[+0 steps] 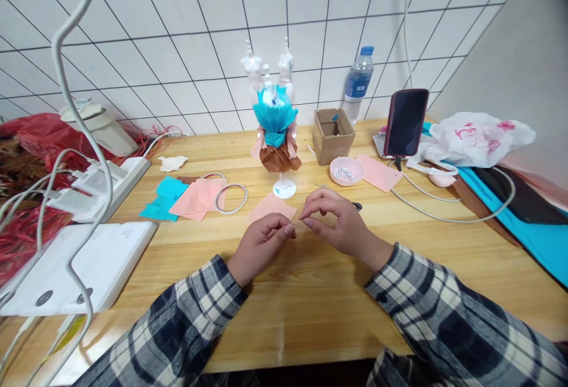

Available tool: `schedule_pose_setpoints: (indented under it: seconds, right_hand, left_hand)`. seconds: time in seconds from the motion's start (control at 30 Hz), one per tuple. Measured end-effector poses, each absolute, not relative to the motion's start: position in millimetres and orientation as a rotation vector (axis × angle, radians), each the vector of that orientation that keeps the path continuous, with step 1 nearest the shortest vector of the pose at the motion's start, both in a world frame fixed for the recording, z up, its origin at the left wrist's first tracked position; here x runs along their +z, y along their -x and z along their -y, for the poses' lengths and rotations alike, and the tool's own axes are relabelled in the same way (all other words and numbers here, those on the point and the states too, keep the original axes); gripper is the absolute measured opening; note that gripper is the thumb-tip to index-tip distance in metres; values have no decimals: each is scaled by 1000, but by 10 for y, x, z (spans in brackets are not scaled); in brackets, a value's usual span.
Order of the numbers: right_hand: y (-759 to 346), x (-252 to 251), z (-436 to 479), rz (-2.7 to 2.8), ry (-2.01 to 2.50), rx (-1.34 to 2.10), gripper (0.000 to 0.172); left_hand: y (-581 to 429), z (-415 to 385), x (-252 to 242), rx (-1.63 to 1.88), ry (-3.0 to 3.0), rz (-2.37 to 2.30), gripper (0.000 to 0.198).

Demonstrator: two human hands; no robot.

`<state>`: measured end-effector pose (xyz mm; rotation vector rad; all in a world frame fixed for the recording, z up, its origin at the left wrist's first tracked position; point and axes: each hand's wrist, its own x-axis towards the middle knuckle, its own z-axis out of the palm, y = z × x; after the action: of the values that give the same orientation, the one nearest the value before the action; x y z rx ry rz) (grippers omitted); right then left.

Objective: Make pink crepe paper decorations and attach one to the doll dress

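My left hand (261,244) rests on the wooden table (310,292) with its fingers curled in a pinch. My right hand (337,221) is just to its right, fingertips pressed together and nearly touching the left hand's. Whatever they pinch is too small to make out. A pink paper square (271,206) lies right behind my left hand. Beyond it stands a small mannequin (276,132) on a white stand, dressed in blue, pink and brown paper. A pink bowl of small beads (347,171) sits to its right.
Blue and pink paper pieces (186,197) and a white ring (231,197) lie at the left. A cardboard box (332,134), a water bottle (358,83), a propped phone (406,122) with cables, a plastic bag (477,137), power strips (102,189) and a white device (80,265) surround the area.
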<state>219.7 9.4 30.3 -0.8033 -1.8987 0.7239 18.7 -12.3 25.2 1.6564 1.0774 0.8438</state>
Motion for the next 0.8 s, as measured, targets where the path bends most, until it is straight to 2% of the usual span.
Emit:
schedule_pose_setpoints:
  seconds: [0.27,0.4,0.5,0.7,0.8]
  right_hand:
    - [-2440,280,-317,1983,815,648,14]
    - [-2467,340,-274,1957,852,629,21]
    - [-2346,352,-159,2124,720,595,28]
    - [-2215,238,-134,2210,750,460,11]
    - [-2267,229,-179,2213,746,436,10]
  left_hand:
    - [-161,49,196,646,-1493,-827,44]
    - [-173,48,215,633,-1461,-841,46]
    - [-192,68,243,612,-1486,-910,45]
    - [-190,71,267,604,-1490,-898,44]
    - [-174,56,278,534,-1514,-914,43]
